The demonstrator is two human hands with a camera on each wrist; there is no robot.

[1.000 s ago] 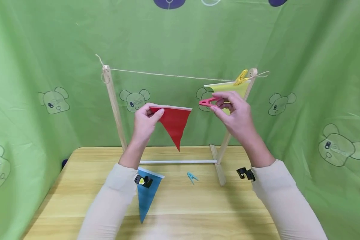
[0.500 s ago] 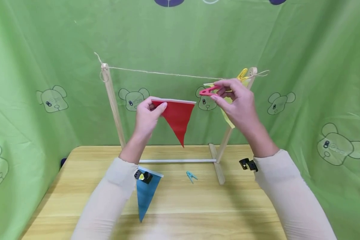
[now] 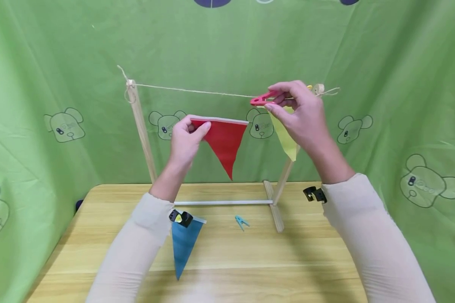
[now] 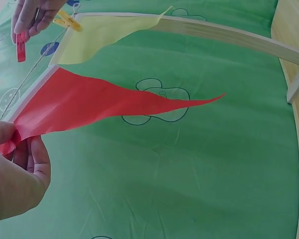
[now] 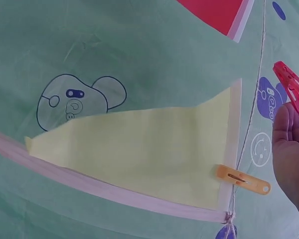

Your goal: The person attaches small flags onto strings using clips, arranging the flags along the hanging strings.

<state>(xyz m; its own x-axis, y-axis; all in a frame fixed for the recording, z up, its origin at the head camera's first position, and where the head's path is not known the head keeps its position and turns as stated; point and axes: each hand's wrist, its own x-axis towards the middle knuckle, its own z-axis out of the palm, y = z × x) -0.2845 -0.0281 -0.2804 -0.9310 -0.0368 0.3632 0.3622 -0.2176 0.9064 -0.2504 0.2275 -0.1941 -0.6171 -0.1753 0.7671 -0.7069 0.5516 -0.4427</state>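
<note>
My left hand (image 3: pixel 184 141) pinches one top corner of a red triangular pennant (image 3: pixel 226 143), thumb in front, and its point hangs down below the string (image 3: pixel 193 91). Up at string height, my right hand (image 3: pixel 305 111) pinches a red clothespin (image 5: pixel 287 79) between thumb and fingers, its nose pointing left. In the right wrist view the clothespin stands apart from the string. Behind that hand a yellow pennant (image 5: pixel 139 154) hangs on the string by a yellow clothespin (image 5: pixel 243 180); in the head view the hand hides most of this clothespin.
The string runs between a left wooden post (image 3: pixel 142 126) and a right wooden post (image 3: pixel 283 179), joined low down by a white rod (image 3: pixel 223 203). On the wooden table (image 3: pixel 280 261) lie a blue pennant (image 3: pixel 185 248) and a light-blue clothespin (image 3: pixel 242 222). A green printed curtain (image 3: pixel 220 46) surrounds everything.
My right hand has risen with the red clothespin from below the string to its height. The left hand has lifted the red pennant a little. Both grips stay the same.
</note>
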